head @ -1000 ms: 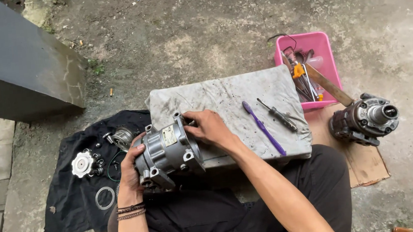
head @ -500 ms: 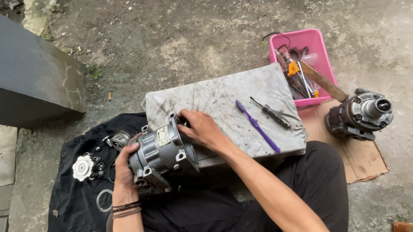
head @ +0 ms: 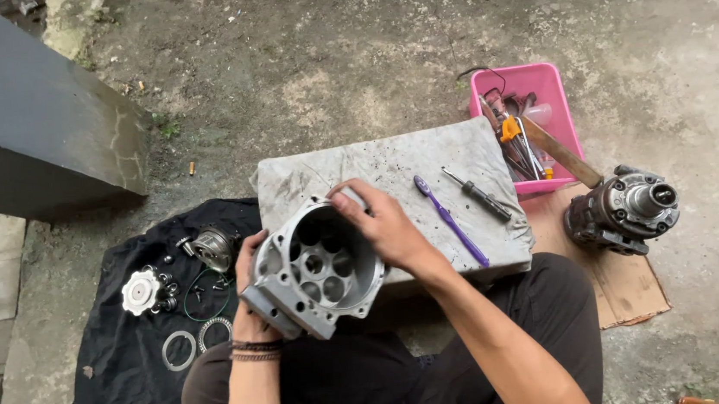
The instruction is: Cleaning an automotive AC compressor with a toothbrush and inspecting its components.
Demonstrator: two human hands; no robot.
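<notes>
We hold the grey cylinder housing (head: 317,266) over our lap: left hand (head: 251,302) clasping beneath, right hand (head: 383,226) gripping its rim. A slip could drop it onto loose rings (head: 180,349) on the black cloth (head: 114,371).

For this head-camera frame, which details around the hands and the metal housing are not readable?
- Left hand: mostly hidden behind the grey metal housing, so its grip is unclear.
- Right hand: fingers curl over the housing rim; their tips are hidden.
- Small parts on the black cloth: too small to identify.
- Pink tray contents: a tangled pile, too small to separate.
</notes>
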